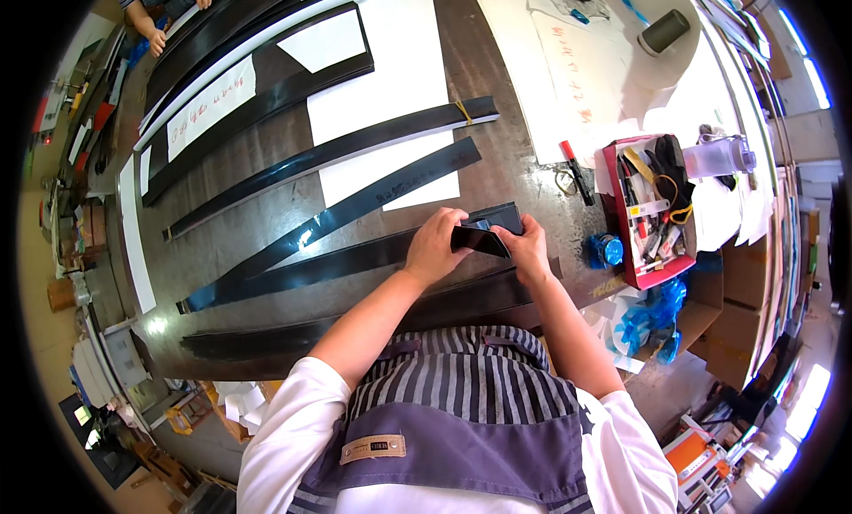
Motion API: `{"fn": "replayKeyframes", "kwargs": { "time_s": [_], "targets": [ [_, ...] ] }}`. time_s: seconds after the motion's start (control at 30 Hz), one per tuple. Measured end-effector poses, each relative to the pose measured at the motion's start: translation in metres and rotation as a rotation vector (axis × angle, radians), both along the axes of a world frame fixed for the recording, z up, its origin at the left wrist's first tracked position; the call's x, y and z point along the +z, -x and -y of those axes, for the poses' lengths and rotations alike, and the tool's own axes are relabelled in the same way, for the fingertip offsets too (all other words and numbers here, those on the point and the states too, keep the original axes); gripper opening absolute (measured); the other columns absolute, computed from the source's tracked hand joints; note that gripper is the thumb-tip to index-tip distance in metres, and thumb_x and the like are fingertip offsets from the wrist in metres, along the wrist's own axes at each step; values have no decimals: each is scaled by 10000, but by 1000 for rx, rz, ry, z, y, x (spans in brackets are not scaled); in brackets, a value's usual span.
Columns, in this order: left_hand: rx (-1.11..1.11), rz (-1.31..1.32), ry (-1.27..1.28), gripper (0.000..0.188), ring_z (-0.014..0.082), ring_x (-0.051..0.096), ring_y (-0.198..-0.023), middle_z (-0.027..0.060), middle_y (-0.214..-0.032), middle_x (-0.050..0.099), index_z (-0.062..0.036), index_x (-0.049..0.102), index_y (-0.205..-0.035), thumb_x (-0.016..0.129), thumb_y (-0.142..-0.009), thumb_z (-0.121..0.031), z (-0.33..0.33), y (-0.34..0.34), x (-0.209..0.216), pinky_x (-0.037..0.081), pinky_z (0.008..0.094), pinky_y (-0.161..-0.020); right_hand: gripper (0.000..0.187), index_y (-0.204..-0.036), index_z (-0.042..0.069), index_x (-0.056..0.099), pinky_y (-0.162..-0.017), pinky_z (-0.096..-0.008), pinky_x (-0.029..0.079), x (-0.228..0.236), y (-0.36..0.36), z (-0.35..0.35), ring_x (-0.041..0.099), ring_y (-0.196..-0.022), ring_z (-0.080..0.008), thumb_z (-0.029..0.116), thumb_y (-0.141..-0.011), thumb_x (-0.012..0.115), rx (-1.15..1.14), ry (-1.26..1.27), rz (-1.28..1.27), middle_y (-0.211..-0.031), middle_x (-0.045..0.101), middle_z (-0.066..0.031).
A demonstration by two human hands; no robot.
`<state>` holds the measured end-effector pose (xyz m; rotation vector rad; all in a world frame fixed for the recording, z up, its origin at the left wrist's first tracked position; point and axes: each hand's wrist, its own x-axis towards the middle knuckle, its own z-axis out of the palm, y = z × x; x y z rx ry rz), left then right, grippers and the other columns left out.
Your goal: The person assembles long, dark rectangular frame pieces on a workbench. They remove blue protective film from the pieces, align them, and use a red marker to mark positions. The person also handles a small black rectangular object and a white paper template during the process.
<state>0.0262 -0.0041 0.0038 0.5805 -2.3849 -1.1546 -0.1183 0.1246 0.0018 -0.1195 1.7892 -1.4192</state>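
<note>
While a folded black strip end (484,233) is pinched by left hand (435,246) and right hand (531,249) near the tabletop's (266,150) front edge, room rightward is blocked by a red tool tray (641,214).

Counter (266,150) dark brown, with glossy black strips (337,214) and plain white paper sheets (390,79); folded strip end (486,230) glossy black, showing a blue-grey sheen. Apron (461,407) striped grey and dark above a plain slate-blue band with a tan patch; sleeves (284,425) white. Tray (641,214) red, marker (577,170) black with a red cap, roll (664,31) dark grey-green, crumpled film (652,314) bright blue.
</note>
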Motion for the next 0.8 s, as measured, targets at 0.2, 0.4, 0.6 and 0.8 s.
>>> {"fn": "replayKeyframes", "kwargs": {
  "time_s": [0.2,0.4,0.6,0.8],
  "targets": [
    [-26,7,107,490,328,604,-939,89,-1019,557,-119,527,-1023,822,-636,-74,1,-5,-6,509,410,-766,261,-943,21,638,-657,-243,500,11,12,-4,581,-671,-117,236,-869,766,-147,4,333,-830,654,-21],
    [-25,-65,58,458,326,601,-941,97,-1015,547,-110,533,-986,815,-628,-57,1,0,-4,505,412,-770,204,-913,17,636,-650,-238,497,6,2,-1,589,-688,-113,132,-832,783,-42,45,114,-834,657,-43],
    [-51,-7,99,502,333,601,-963,96,-1032,559,-101,520,-1008,825,-612,-58,2,-5,-5,506,411,-786,233,-948,21,663,-680,-241,491,15,10,-5,571,-690,-97,169,-825,794,0,25,237,-849,656,-36],
    [-45,-89,90,502,330,602,-959,94,-1027,551,-99,515,-989,831,-601,-69,2,-1,-7,504,410,-780,196,-939,15,647,-658,-245,504,6,8,-5,592,-697,-107,107,-827,779,-14,-13,143,-842,659,-46]
  ]
}}
